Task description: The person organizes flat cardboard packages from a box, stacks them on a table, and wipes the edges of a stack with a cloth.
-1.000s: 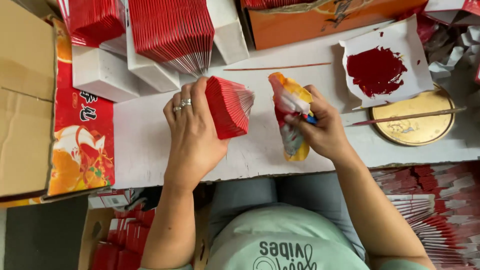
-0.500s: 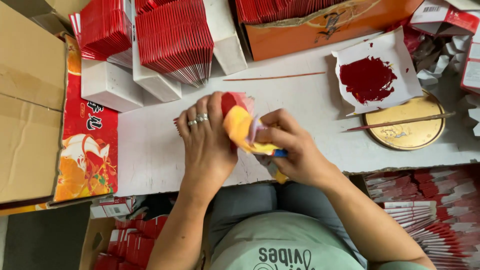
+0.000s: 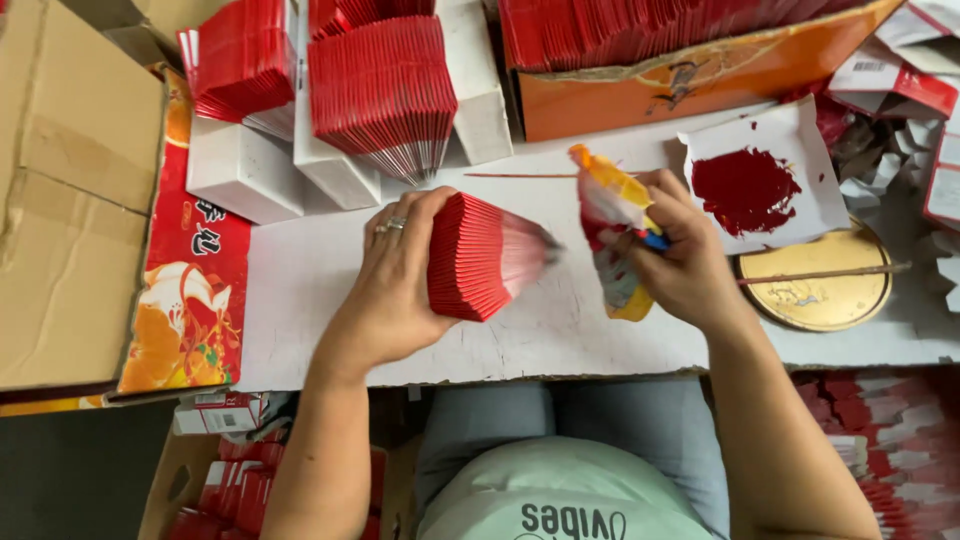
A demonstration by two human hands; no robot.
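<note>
A: The left hand [image 3: 400, 285] is clamped on a fanned stack of red sheets [image 3: 475, 258] resting on the table [image 3: 300, 290]; the right hand [image 3: 680, 255] grips a crumpled, colourful cloth [image 3: 610, 235] just beside the fan's pale, splayed edge.

B: What could slip?

A: If the left hand's grip loosens, I'd judge the fan collapses and the sheets slide apart. And the tray of red pigment [image 3: 745, 190] sits just beyond the right hand; a careless sweep could smear it or knock the thin stick [image 3: 825, 272] off the gold lid [image 3: 815, 285].
</note>
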